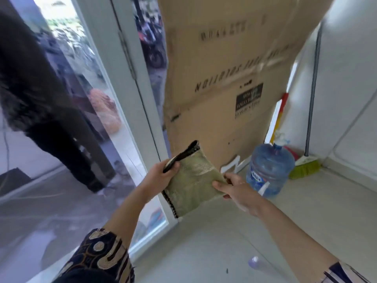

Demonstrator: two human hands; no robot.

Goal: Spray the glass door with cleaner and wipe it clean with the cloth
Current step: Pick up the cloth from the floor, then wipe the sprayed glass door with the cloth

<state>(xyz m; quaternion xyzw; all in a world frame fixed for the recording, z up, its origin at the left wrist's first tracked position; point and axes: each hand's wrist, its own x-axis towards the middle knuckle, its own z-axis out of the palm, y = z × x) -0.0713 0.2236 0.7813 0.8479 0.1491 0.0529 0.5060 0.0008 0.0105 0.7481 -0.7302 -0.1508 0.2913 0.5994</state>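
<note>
A folded olive-green cloth [192,182] with a black stitched edge is held between both hands in front of me. My left hand [161,173] grips its upper left corner. My right hand [234,188] pinches its right edge. The glass door [61,139] with a white frame fills the left side, close to my left hand. It reflects a dark figure. A pale purple bottle [255,262], blurred, lies on the floor near my right forearm; I cannot tell whether it is the cleaner.
A tall cardboard sheet [220,78] leans ahead against the wall. A blue water jug [269,170] stands on the floor just right of my hands. A green broom [306,166] leans in the corner by the white wall [350,78].
</note>
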